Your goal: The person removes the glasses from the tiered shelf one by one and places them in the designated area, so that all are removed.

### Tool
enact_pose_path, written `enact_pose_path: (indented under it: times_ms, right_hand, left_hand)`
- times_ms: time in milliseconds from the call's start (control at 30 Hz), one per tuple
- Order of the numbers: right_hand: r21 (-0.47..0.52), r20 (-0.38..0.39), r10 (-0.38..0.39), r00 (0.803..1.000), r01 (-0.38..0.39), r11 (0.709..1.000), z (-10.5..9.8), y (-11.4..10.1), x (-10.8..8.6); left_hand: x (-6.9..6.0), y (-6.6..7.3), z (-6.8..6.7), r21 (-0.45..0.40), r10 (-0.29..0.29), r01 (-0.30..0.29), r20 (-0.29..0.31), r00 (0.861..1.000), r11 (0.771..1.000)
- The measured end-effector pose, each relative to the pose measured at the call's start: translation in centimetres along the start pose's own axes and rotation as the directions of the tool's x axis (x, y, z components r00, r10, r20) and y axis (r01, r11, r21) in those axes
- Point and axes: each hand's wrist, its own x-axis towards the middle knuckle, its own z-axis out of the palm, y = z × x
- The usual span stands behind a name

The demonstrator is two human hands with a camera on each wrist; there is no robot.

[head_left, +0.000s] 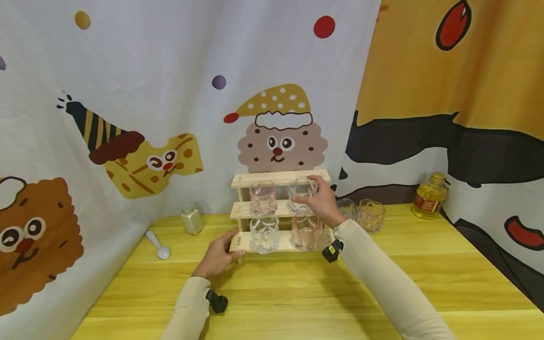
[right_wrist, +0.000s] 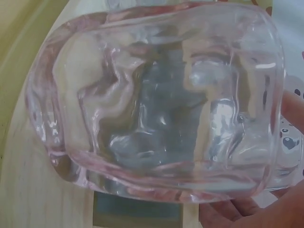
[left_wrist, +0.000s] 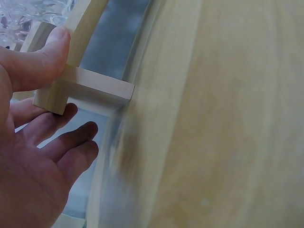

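A three-tier wooden rack [head_left: 280, 178] stands at the back of the table. My left hand [head_left: 218, 256] grips the left end of its lowest shelf; in the left wrist view the thumb [left_wrist: 45, 61] lies over the wood and the fingers curl below. My right hand [head_left: 324, 202] holds a clear glass [head_left: 301, 190] at the right of the middle shelf. Left of it on that shelf is a pinkish glass [head_left: 263, 200]. The bottom shelf carries a clear glass [head_left: 264, 236] and a pink glass [head_left: 307, 232]; the pink one [right_wrist: 161, 104] fills most of the right wrist view.
Two more glasses stand right of the rack, one bluish [head_left: 347, 209] and one pinkish [head_left: 371, 217]. An oil bottle [head_left: 428, 197] is at the far right. To the left are a small jar [head_left: 192, 220] and a white spoon [head_left: 159, 245]. A printed curtain [head_left: 170, 56] hangs behind.
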Motion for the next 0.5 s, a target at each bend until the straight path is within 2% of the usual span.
enact_pose_path:
  times_ms: [200,500]
  right_hand:
    - [-0.017,0.003,0.003,1.0,-0.003,1.0,-0.01,0.19,0.1]
    - [-0.047,-0.022,-0.007,1.0,0.006,0.999,-0.13,0.17,0.16]
  left_hand:
    - [-0.16,-0.09,0.05,-0.025,-0.005,0.005,-0.002,1.0,1.0]
    - [-0.01,0.07,0.06,-0.016,-0.013,0.013,-0.005,1.0,1.0]
